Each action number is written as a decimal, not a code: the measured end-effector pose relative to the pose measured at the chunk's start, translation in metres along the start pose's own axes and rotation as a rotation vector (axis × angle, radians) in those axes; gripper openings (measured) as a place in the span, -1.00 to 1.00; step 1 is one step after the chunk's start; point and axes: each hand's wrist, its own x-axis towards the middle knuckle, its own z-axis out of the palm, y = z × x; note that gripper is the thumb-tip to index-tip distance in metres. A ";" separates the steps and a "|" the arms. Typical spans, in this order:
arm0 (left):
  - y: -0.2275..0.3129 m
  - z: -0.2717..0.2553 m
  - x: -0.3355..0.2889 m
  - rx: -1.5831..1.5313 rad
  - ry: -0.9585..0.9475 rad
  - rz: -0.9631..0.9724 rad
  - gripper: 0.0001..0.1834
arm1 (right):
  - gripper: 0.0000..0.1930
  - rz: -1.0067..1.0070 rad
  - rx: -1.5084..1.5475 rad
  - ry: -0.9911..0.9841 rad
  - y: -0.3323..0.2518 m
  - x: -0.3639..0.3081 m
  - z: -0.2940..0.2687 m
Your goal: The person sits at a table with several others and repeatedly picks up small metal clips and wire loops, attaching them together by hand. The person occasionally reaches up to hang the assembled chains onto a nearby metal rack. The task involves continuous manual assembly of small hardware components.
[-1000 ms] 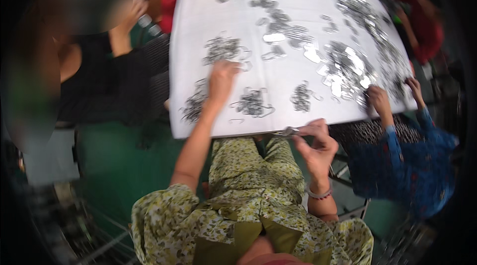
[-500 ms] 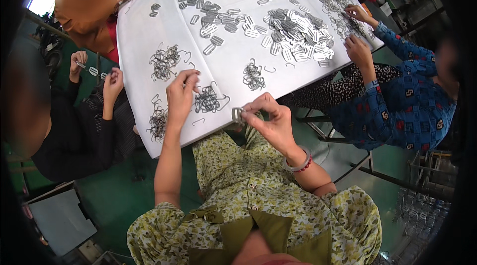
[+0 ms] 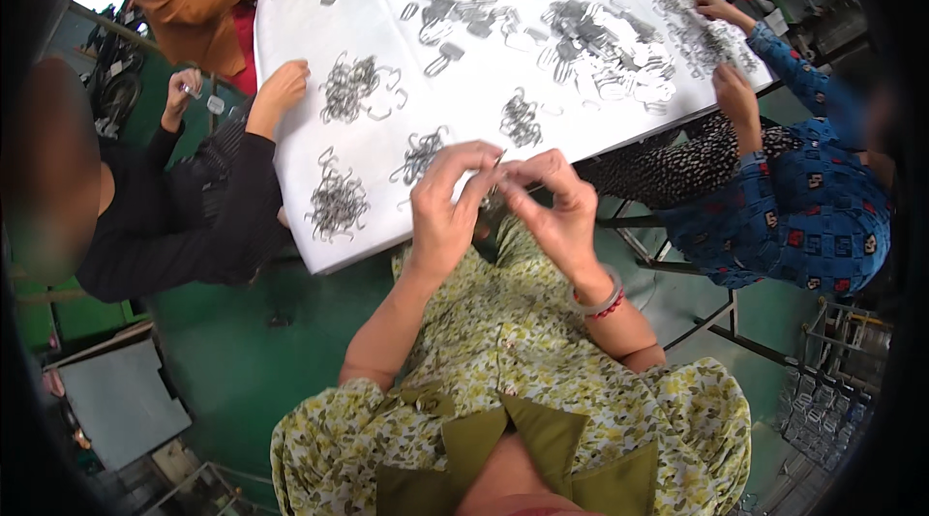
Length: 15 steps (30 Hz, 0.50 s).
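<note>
Above the table's near edge, my left hand (image 3: 445, 211) and my right hand (image 3: 554, 216) meet fingertip to fingertip. A flat slotted metal buckle (image 3: 492, 195) is pinched in my right hand, mostly hidden by the fingers. My left thumb and forefinger are pressed together; a thin dark tip shows there, too small to name. Just beyond my left hand lies a small pile of bent wire hooks (image 3: 420, 156). Other hook piles lie at the left corner (image 3: 337, 202), farther back (image 3: 350, 88) and beyond my right hand (image 3: 522, 119).
Loose slotted buckles (image 3: 605, 57) are heaped on the white tabletop (image 3: 450, 100), with more scattered farther back. At left, a co-worker's hand (image 3: 283, 90) reaches over the table beside the hooks. Another co-worker's hands (image 3: 735, 95) are at the right edge, near more hooks.
My left hand has left the hook pile and moved right to join my right hand. The left co-worker's nearer hand has reached forward to the table. The whole view has shifted slightly.
</note>
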 end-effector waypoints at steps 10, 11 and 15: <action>0.001 0.000 0.016 -0.311 -0.131 0.028 -0.91 | -0.82 0.020 -0.099 0.204 0.037 0.050 -0.099; 0.001 0.000 0.017 -0.328 -0.139 0.033 -0.91 | -0.82 -0.003 -0.100 0.200 0.034 0.051 -0.105; 0.012 0.004 0.022 -0.402 -0.185 0.034 -0.89 | -0.69 -0.086 -0.077 0.012 0.012 0.042 -0.097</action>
